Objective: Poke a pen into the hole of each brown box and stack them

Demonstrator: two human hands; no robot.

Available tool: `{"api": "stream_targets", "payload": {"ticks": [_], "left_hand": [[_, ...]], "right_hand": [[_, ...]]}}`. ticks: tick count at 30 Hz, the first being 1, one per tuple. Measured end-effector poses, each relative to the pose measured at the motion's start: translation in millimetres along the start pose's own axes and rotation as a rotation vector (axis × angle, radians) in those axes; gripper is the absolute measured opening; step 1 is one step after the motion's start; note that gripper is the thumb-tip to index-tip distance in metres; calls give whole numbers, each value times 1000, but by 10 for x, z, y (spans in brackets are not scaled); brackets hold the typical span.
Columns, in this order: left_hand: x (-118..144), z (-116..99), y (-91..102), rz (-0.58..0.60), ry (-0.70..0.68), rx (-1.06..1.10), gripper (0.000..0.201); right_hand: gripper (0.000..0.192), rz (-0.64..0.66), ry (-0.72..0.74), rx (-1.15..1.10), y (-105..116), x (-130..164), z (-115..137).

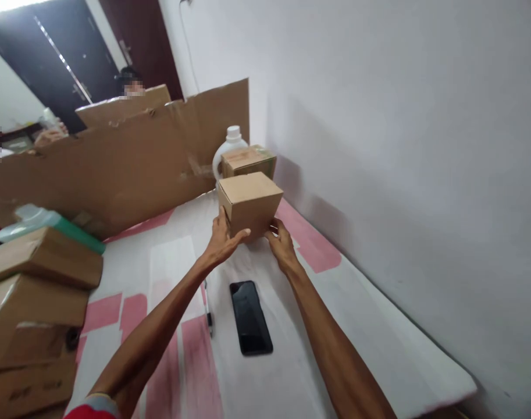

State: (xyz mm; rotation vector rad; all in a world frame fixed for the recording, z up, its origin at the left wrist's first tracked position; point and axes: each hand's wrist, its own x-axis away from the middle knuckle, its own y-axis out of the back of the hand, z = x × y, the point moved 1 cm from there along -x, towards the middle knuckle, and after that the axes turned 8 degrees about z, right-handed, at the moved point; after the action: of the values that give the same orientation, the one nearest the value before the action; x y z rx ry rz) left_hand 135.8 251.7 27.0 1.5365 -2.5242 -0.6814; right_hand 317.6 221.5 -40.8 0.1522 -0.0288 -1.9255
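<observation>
Bare forearms point(335, 349) are spanning the lower frame, with a red sleeve point(88, 411) showing at bottom left. Between them, a black phone point(250, 317) is lying on the white-and-pink surface point(378, 343), and a slim pen point(209, 317) is lying just to its left. Up at the centre, a plain cardboard box point(253, 201) is sitting in a two-handed grasp: the left hand point(221, 241) is pressing its fingers to the left side, thumb across the front, while the right hand point(283, 244) is curling its fingers around the lower right corner. The box's base may be touching the surface, but the view isn't settling it. Right behind, another carton point(250, 160) is standing, with a white jug point(233, 137) peeking out beyond. Over at the left edge, boxes are forming a stack point(38, 314), and a container of green liquid point(77, 231) is showing behind the top one. Across the upper left, a cardboard panel point(138, 151) is running, and a person point(128, 75) is appearing above it.
</observation>
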Motion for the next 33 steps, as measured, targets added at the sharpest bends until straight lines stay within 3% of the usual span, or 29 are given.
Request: {"api": "stream_targets", "payload": {"ticks": [3,7,10,14,17,20,22,24,26,29,33], "left_hand": [[924,-128,450,-112,76,-34,93],[2155,-231,874,-392,207,-108,73],[2869,-163,921,-533,328,-134,75],[3447,-14,835,-584,419,-54,78],[3623,156,905,-666,384,-11,59],[3594,437,1111,-824,408,-16,59],[3481,621,1245,-819,432,-18,65],[3357,713,1323,-735,426,-16,62],[3291,672,1332,-636,402,-15,56],[3341,433,1246,-511,344,-41,47],[3481,158,1090,-494,281,-148,40]], "right_hand": [[55,153,68,-61,-392,619,278],[49,437,76,-131,-1064,1387,624],[49,611,34,-151,-1451,1799,664],[51,694,-15,-127,-1663,2026,432],[54,699,-30,-119,-1697,2062,208],[64,684,-37,-81,-1728,2100,58],[66,690,-30,-72,-1758,2121,23],[61,693,-34,-82,-1772,2120,31],[56,685,-49,-80,-1752,2093,60],[55,673,-84,-68,-1668,2042,93],[57,732,-104,-27,-1577,2030,84]]}}
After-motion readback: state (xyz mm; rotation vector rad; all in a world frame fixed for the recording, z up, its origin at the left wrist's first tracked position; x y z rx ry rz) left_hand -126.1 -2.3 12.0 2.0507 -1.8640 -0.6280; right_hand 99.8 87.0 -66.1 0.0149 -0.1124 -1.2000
